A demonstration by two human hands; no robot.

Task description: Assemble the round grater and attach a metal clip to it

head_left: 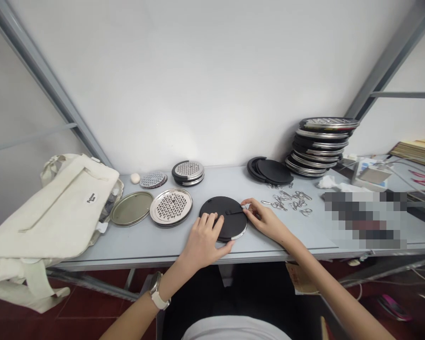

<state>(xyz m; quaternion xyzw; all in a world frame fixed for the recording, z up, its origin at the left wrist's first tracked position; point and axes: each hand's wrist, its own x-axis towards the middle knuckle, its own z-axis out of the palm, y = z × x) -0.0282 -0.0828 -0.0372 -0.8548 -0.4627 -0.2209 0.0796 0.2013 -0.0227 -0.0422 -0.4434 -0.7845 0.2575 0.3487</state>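
Observation:
A round black disc (222, 213) with a metal rim lies flat near the front edge of the grey table (145, 243). My left hand (203, 238) rests on its near left part, fingers spread flat on top. My right hand (264, 219) pinches at the disc's right edge, where a small slot and a metal bit show. What the fingertips grip is too small to name. A scatter of small metal clips (290, 199) lies just right of my right hand.
A perforated steel disc (171, 207) and a plain metal lid (131, 208) lie to the left. A cream cloth bag (53, 208) fills the left end. Behind stand more perforated discs (188, 171), black discs (271, 171) and a tall stack of rimmed discs (320, 146).

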